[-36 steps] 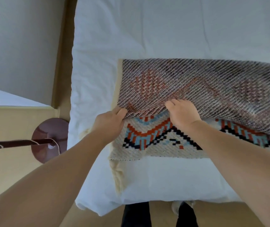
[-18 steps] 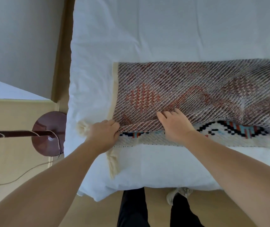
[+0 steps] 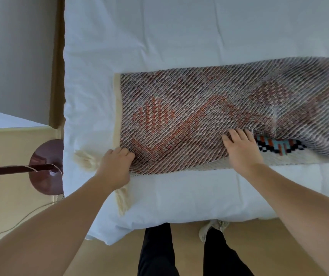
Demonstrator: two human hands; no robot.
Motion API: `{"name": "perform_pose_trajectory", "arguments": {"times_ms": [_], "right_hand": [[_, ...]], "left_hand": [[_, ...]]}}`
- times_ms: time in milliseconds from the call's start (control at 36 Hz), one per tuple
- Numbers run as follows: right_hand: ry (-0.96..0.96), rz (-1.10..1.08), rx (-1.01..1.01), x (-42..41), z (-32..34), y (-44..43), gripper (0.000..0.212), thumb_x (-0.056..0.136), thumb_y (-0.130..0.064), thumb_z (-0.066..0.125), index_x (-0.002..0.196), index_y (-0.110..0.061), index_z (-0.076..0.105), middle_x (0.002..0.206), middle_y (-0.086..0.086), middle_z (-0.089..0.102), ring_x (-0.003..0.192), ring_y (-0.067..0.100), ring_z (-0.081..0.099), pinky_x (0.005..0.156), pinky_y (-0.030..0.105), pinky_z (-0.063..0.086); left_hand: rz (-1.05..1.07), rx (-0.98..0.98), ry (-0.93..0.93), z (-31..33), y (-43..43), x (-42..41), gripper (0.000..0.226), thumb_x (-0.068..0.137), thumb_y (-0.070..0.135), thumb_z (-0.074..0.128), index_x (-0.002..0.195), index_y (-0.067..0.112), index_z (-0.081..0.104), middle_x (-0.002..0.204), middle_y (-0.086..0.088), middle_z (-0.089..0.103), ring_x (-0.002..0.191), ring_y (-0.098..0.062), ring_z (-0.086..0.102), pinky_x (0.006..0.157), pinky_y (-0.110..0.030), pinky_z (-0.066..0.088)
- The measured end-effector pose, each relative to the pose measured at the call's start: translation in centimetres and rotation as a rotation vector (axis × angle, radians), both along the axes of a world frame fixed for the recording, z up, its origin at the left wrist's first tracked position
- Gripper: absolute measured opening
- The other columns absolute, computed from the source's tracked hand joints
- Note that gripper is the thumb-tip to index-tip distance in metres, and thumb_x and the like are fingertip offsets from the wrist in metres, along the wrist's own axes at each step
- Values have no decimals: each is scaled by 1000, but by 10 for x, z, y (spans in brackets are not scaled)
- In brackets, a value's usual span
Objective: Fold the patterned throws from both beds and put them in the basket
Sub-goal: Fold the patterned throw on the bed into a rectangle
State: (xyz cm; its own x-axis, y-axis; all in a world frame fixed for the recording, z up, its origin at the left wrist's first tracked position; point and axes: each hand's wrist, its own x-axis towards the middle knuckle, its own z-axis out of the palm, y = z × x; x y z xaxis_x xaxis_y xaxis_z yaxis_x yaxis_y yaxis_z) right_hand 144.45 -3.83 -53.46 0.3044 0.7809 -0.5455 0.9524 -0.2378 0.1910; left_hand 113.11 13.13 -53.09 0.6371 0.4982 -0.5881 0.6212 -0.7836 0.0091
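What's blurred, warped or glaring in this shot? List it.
Head view: soft, even light, no hard shadows; the throw blurs toward the right frame edge, weave sharper mid-frame; the wide lens bends the bed at its edges; small glint on the lamp base.

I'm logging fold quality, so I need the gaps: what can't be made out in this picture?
1. Woven patterned throw: right end cut off by the head view's right edge.
2. Its coloured face: mostly covered by the folded-over layer.
3. Left hand: grip on the corner unclear, fingertips hidden by its own knuckles.
4. Basket: outside the head view.
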Motion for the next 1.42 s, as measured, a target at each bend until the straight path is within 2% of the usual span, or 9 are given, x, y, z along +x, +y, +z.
{"name": "perform_pose_trajectory", "arguments": {"times_ms": [222, 389, 500, 722, 889, 1083, 1194, 1333, 1417], "right_hand": [[78, -281, 254, 39, 9, -19, 66, 81, 1, 58, 143, -7, 36, 151, 21, 26, 139, 38, 24, 111, 46, 29], [383, 29, 251, 41, 7, -23, 63, 93, -2, 49, 150, -11, 26, 157, 11, 23, 144, 28, 22, 118, 37, 13], [297, -13, 493, 73, -6, -55, 49, 77, -10, 74, 122, -5, 56, 123, 19, 57, 111, 38, 57, 92, 50, 48], [42, -110, 297, 156, -24, -125, 49, 65, -7, 79, 110, -6, 60, 107, 16, 54, 92, 37, 56, 78, 45, 49], [-88, -163, 231, 187, -13, -123, 70, 70, -5, 68, 135, -5, 41, 137, 26, 36, 121, 44, 40, 99, 54, 36], [102, -127, 188, 214, -3, -129, 53, 86, 2, 50, 136, -12, 39, 122, 7, 56, 106, 27, 56, 79, 35, 47], [193, -57, 167, 220, 7, -155, 55, 93, -4, 42, 146, -14, 33, 141, 4, 49, 124, 24, 49, 99, 37, 44], [281, 59, -75, 224, 4, -182, 50, 104, -37, 22, 152, -20, 24, 161, 4, 14, 148, 22, 10, 120, 41, 5], [337, -29, 70, 232, 4, -186, 48, 105, -35, 23, 147, -17, 36, 155, 2, 32, 144, 20, 25, 118, 35, 11]], "left_hand": [[-125, 50, -145, -3, -51, 84, 69, 68, 35, 65, 131, 13, 47, 124, -7, 54, 111, -29, 51, 96, -43, 40], [-131, 11, -228, -7, -95, 174, 66, 88, 33, 44, 146, 15, 17, 146, -4, 30, 132, -25, 30, 109, -38, 24], [-166, 22, -268, -12, -113, 217, 63, 91, 28, 42, 146, 14, 14, 147, -4, 27, 132, -25, 28, 108, -36, 24], [-188, 22, -306, -24, -136, 278, 74, 91, 14, 48, 142, 25, -5, 149, -4, 10, 132, -25, 25, 105, -36, 29], [-69, -40, -270, -21, -142, 302, 45, 97, 18, 41, 141, 23, 31, 134, 2, 42, 98, -22, 58, 66, -32, 40], [-71, -77, -202, -9, -156, 289, 37, 99, 25, 38, 135, 22, 40, 127, 3, 49, 101, -23, 58, 75, -37, 47], [-39, -126, -190, -9, -169, 280, 34, 98, 27, 38, 132, 24, 44, 124, 4, 49, 107, -22, 55, 77, -37, 47], [-141, -116, -170, -22, -181, 273, 57, 95, 54, 21, 131, 21, 50, 127, 4, 50, 115, -19, 47, 94, -35, 41], [-78, -89, -317, -23, -180, 286, 56, 94, 45, 17, 123, 16, 55, 126, 0, 50, 119, -23, 45, 102, -36, 34]]}}
